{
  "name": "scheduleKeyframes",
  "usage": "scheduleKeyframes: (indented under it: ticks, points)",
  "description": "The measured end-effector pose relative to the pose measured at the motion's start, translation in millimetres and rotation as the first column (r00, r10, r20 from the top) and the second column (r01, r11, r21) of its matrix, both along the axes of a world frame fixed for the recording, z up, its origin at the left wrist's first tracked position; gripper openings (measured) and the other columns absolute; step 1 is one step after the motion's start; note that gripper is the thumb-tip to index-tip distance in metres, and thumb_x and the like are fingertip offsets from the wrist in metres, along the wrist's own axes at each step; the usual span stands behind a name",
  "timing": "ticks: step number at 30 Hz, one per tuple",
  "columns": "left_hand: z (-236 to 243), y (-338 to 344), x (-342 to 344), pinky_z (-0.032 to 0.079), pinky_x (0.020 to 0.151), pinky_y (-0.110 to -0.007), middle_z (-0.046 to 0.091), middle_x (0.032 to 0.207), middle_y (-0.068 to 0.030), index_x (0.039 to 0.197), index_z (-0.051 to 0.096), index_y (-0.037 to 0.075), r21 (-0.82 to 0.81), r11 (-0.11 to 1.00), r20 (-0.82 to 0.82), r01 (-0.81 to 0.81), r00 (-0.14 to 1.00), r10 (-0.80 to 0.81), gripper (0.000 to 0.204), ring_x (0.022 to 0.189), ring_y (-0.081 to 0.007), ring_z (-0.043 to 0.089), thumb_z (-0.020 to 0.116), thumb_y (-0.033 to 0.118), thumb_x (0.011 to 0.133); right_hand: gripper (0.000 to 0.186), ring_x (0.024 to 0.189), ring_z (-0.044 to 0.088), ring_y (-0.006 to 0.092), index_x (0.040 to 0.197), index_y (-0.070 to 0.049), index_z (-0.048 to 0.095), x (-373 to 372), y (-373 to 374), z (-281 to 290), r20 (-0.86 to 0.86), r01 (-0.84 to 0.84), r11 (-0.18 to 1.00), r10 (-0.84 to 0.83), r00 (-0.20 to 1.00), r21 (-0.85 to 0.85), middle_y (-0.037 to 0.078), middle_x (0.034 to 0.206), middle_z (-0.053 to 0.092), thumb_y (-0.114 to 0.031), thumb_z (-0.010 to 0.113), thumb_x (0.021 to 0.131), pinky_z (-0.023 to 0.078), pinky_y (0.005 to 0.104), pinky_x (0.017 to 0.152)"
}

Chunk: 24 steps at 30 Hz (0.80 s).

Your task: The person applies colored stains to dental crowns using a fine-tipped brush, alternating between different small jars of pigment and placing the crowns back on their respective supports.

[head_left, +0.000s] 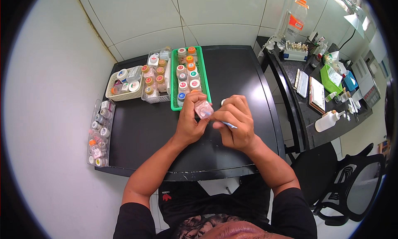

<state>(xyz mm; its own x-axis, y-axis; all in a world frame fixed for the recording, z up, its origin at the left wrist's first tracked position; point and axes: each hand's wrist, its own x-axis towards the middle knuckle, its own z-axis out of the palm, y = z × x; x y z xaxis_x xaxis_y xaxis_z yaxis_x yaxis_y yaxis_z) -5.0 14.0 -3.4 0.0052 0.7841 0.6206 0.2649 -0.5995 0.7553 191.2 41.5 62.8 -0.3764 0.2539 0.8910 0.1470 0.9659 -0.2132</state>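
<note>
In my left hand (189, 121) is a small square clear jar (204, 106) of pink powder, tilted with its uncapped mouth up. My right hand (234, 121) grips a slim light blue tool (228, 125), whose tip is at the jar's mouth. A small white round item (223, 101), partly hidden, lies behind my right fingers. Just behind my left hand is a green plastic basket (174, 73) holding several lidded jars with white, orange, blue and other coloured caps.
Cream (112, 95) and clear (152, 99) baskets of jars stand left on the black table (137, 139); a long clear tray (105, 104) lines its left edge. A side desk (298, 127) on the right holds bottles, shade guides, a green basket (331, 79) and a lamp. A chair (352, 185) stands below it.
</note>
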Motion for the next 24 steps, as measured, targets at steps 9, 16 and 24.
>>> scheduleKeyframes:
  ticks: [9,16,24]
  points:
    - [-3.3,2.5,-1.6,0.058,0.104,-0.04,0.063,0.134,-0.0171,0.136,0.057,0.002,-0.03,0.997,-0.004,-0.071,0.997,0.071,0.058,0.123,-0.0286,0.07,0.087,-0.005,0.086,0.018,0.087,0.062,0.0267,0.097,-0.008,0.073,-0.4,1.4,0.6,-0.01,-0.008,1.0,0.008,1.0,-0.01,0.002,0.092,0.07,-0.018,0.085,0.087,0.047,0.0445,0.086]
    - [3.0,-1.2,1.9,0.06,0.102,-0.038,0.066,0.135,-0.0188,0.133,0.047,0.004,-0.031,0.999,0.059,-0.017,0.998,0.018,0.063,0.119,-0.0262,0.072,0.087,-0.007,0.086,0.019,0.086,0.063,0.0272,0.097,-0.008,0.074,-3.5,-1.7,0.5,0.022,0.023,1.0,-0.023,0.999,0.008,0.003,0.09,0.068,-0.018,0.085,0.086,0.047,0.0445,0.088]
    - [1.2,-3.0,-3.2,0.056,0.105,-0.041,0.059,0.133,-0.0177,0.142,0.049,0.002,-0.047,0.998,-0.017,-0.029,0.999,0.029,0.065,0.12,-0.0275,0.067,0.083,-0.002,0.088,0.018,0.084,0.063,0.028,0.098,-0.008,0.075,-2.6,-0.9,0.1,0.04,0.072,0.997,-0.074,0.996,0.039,0.004,0.09,0.068,-0.021,0.084,0.09,0.048,0.0455,0.087]
